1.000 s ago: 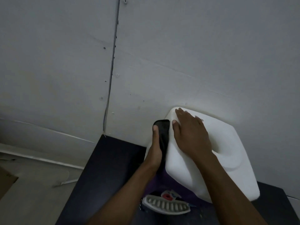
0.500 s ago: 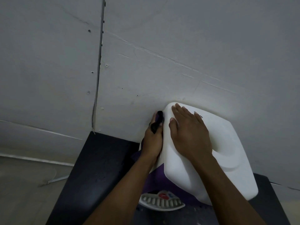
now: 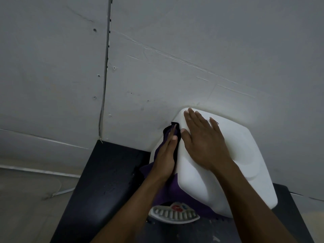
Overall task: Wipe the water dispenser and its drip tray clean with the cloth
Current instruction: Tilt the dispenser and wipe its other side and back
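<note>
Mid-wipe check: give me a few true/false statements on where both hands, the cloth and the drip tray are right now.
1. The right hand lies flat on top of the white water dispenser. True.
2. The left hand presses the dark cloth against the dispenser's left side with straight fingers. True.
3. The cloth is spread over the drip tray. False: the cloth is up on the dispenser's side under the left hand, and the slotted tray lies uncovered below the front.
4. The dispenser stands on the floor. False: it stands on a dark table.
5. The right hand grips the drip tray. False: it touches only the dispenser's top.
</note>
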